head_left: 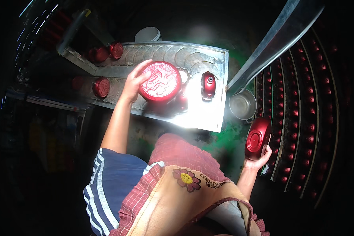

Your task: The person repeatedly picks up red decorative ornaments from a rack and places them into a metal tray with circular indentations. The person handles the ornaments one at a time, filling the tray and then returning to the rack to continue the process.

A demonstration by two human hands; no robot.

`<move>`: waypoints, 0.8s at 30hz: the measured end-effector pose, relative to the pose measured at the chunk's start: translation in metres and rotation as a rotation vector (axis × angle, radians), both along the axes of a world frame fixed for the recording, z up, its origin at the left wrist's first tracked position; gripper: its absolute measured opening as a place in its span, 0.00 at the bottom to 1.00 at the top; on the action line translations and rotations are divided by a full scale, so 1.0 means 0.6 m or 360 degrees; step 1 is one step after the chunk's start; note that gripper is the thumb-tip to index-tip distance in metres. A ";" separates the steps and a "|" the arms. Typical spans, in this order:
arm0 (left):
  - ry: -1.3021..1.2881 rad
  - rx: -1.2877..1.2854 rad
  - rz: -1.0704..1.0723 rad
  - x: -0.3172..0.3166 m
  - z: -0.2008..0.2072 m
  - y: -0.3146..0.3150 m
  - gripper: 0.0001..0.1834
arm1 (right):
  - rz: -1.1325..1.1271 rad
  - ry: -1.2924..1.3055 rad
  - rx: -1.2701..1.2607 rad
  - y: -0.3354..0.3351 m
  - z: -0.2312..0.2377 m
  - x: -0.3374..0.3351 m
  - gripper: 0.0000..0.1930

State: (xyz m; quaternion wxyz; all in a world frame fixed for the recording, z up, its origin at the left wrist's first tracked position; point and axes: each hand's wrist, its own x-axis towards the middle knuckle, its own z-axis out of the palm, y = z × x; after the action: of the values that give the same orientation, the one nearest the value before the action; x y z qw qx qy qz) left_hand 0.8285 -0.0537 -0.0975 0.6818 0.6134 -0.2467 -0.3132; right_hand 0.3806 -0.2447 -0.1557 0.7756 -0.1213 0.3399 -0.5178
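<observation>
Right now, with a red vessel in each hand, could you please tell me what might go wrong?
The left hand seems to grip the round red vessel by one side, so it might slip. The red flask in the right hand could knock the slanted metal bar if swung toward the metal table. The red bottle there might topple if bumped.

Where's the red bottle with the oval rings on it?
In the head view, the red bottle is toward the right, held in the person's right hand, pictured below and slightly right of the metal bucket.
</observation>
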 end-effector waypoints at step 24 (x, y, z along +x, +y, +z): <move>-0.1460 0.0477 0.0526 0.458 -0.256 -0.118 0.30 | 0.0265 0.1773 -0.1700 -0.052 -0.168 0.944 0.24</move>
State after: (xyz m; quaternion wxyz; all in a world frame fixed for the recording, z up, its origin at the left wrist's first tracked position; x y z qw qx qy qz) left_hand 1.1032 -0.1248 -0.2511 0.4482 0.8097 -0.3726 0.0686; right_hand 0.9472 -0.2759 -0.2566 0.3629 -0.7463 0.3739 -0.4141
